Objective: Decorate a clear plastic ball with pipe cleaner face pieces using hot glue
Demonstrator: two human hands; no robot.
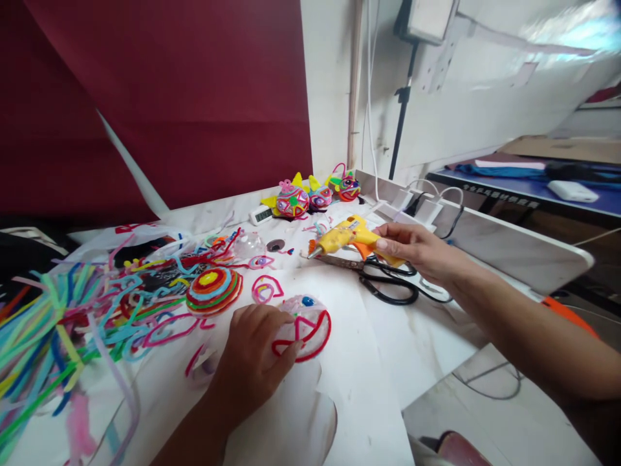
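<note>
Head view, the only view supplied.

1. The left hand [252, 362] lies palm down on the white paper-covered table [369, 401], low and centre in the frame. Its bent fingers and thumb press on the left edge of a clear plastic dome [308, 327] outlined with red pipe cleaner and carrying a blue dot near its top. The hand pins the dome flat and does not close around it.

2. The right hand [417, 249] is raised above the table, right of centre, and is closed around the handle of a yellow hot-glue gun [339, 238] with an orange trigger. The nozzle points left and slightly down, well apart from the dome.

3. Black-handled steel scissors [388, 285] lie on the table directly beneath the gun, together with a black cable.

4. A round disc of coiled striped pipe cleaners [213, 290] sits just left of the dome. A loose pink pipe-cleaner loop [266, 288] lies between the two.

5. A tangled heap of multicoloured pipe cleaners [72, 317] covers the left side of the table.

6. Three finished round pipe-cleaner ornaments [317, 194] stand in a row at the far edge, with a small white digital display [261, 215] to their left.

7. A white power strip [422, 208] with plugs lies behind the right hand. A maroon backdrop [169, 97] hangs behind the table.
</note>
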